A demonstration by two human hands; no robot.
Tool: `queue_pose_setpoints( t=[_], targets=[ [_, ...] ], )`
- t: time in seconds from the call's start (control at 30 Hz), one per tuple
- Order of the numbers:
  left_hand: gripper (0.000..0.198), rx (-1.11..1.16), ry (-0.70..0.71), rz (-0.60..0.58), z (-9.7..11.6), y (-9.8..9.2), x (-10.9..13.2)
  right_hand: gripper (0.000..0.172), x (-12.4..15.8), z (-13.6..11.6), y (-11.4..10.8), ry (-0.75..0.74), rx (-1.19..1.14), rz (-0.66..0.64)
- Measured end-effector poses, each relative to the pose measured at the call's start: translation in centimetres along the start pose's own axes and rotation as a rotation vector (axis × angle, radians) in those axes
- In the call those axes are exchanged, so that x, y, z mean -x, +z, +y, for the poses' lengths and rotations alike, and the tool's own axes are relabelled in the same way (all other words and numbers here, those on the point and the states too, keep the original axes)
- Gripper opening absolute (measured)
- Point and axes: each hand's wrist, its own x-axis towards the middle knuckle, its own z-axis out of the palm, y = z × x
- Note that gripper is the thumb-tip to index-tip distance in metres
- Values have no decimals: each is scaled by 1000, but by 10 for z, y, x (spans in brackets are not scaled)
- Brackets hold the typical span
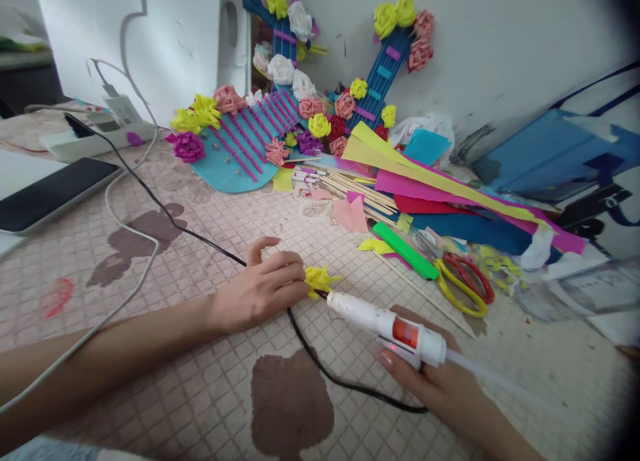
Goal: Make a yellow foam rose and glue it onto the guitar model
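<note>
My right hand (440,371) is wrapped round a white glue gun (363,314) with an orange window, a glue stick (493,371) jutting from its back end. The dark nozzle points left and meets a yellow paper flower (320,281) low over the table; whether they touch is hard to tell. My left hand (265,281) has its fingers closed on the flower's left side, hiding part of it. A black cord (320,364) passes beneath my left hand and runs to my right hand.
Guitar-shaped blue pieces with paper flowers (240,141) stand at the back. To the right lie wooden sticks (360,191), coloured paper (440,181), a green cutter (405,249) and scissors (463,288). A phone (55,191) and power strip (95,141) are at left; a white cable crosses my left forearm.
</note>
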Motion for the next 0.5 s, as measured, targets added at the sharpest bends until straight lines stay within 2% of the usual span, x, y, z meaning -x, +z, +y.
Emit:
queue_pose_setpoints(
  t=[0.5],
  targets=[
    [16, -5, 15, -8, 0, -1, -1, 22, -4, -11, 0, 7, 32, -22]
  ],
)
